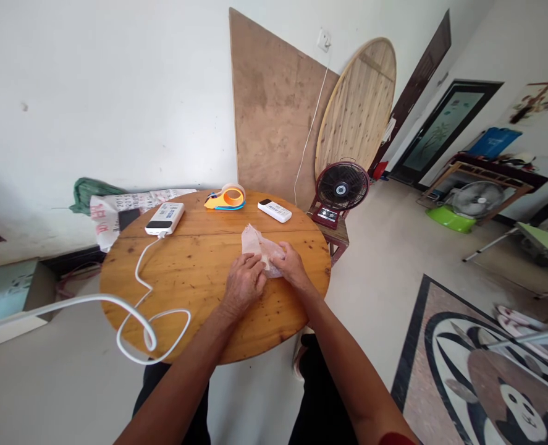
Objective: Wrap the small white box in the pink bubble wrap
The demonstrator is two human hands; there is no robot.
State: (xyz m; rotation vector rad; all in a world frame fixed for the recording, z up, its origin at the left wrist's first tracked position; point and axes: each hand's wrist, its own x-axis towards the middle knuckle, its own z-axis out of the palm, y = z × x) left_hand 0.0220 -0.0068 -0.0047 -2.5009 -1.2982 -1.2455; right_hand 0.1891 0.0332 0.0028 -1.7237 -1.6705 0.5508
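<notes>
In the head view, the thin pinkish wrap (251,238) lies crumpled under your fingertips. Your left hand (244,279) rests half-curled on its near edge; whether it grips is unclear. Your right hand (290,264) pinches its right side between thumb and fingers. Light, even pressure and flattened creases should suit such flimsy material. Beneath your hands is a round wooden table (194,266); beyond them, a tape dispenser (225,198). A looping cable (144,287) lies left; a fan (341,188) stands ahead right, above tiled floor (375,278).

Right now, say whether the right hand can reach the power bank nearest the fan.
Likely yes: just tabletop separates the right hand from that power bank, though the hand holds plastic wrap.
</notes>
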